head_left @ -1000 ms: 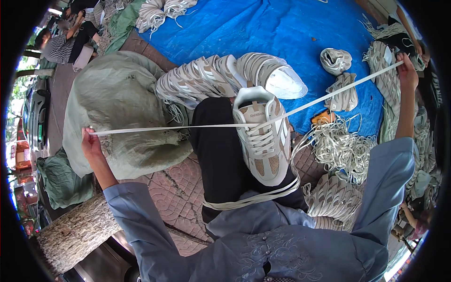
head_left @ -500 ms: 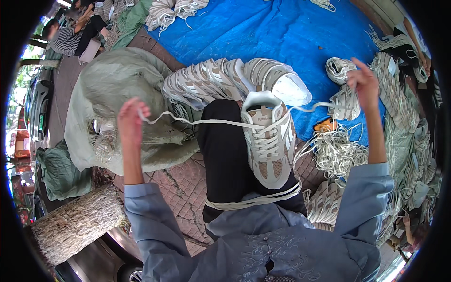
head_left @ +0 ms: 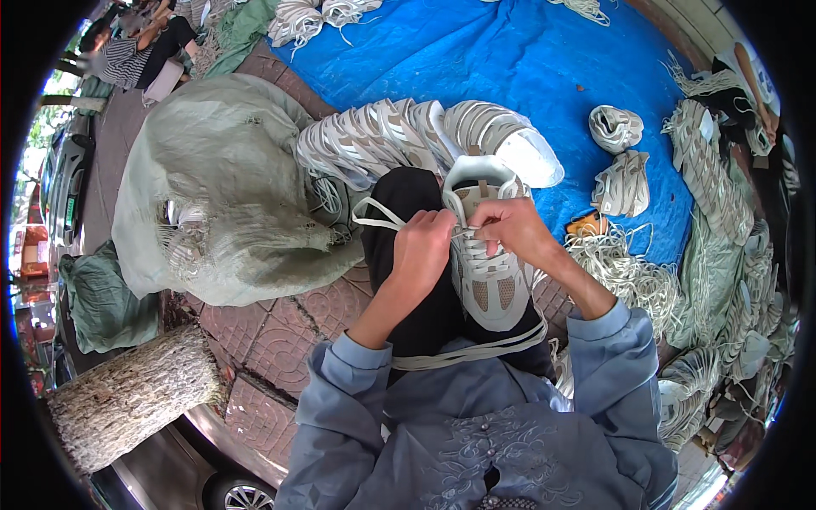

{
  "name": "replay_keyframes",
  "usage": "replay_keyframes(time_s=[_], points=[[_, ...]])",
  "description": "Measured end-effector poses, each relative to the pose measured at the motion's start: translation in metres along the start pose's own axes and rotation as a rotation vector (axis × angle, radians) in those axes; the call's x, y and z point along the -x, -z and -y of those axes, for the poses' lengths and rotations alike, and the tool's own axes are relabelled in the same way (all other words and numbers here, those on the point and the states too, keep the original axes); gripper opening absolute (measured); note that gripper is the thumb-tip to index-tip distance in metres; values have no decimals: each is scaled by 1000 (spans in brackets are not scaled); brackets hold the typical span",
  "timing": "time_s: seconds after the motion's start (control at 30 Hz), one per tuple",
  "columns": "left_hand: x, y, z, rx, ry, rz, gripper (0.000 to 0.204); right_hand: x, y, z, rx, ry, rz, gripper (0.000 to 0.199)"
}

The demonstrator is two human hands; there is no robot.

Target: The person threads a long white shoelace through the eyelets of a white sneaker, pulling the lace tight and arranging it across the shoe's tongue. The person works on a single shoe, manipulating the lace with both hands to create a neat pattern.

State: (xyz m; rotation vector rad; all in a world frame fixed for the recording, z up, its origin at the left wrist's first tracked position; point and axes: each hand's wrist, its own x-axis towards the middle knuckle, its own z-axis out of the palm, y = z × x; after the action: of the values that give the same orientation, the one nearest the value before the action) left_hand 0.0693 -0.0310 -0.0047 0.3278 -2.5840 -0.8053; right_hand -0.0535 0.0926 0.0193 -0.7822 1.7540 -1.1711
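A pale shoe point(head_left: 493, 306) with tan panels sits on a seated person's right thigh, its toe pointing back toward the wearer of a blue-gray top point(head_left: 501, 433). The left hand point(head_left: 427, 242) has its grip closed on a white lace point(head_left: 374, 223), part of which loops out to the left, over the dark trousers point(head_left: 398, 195). The right hand point(head_left: 514, 228) bends in from the other side, its grip pinching the lace at the top of the shoe's lacing. More white strands point(head_left: 476, 353) cross the lap below the toe. Beyond the knees, a curved row of nested shoes point(head_left: 370, 140) runs to the edge of a blue tarp point(head_left: 510, 51), where two shoe bundles point(head_left: 622, 183) lie at right. Nearer, a tangled heap of laces point(head_left: 642, 285) spills beside an orange object point(head_left: 586, 225). A bulging gray-green sack point(head_left: 217, 178) stands at left on patterned paving point(head_left: 255, 357), near a tree trunk point(head_left: 136, 391). At upper left, another person point(head_left: 123, 61) in stripes sits.
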Motion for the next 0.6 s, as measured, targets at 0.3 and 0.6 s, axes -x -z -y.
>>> replay_keyframes(time_s=[0.3, 0.6], points=[[4, -13, -8, -241, -276, -114, 21, 4, 4, -5, -214, -133, 37, 2], [-35, 13, -15, -270, 1, 600, 12, 11, 38, -17, -108, 92, -221, 6]])
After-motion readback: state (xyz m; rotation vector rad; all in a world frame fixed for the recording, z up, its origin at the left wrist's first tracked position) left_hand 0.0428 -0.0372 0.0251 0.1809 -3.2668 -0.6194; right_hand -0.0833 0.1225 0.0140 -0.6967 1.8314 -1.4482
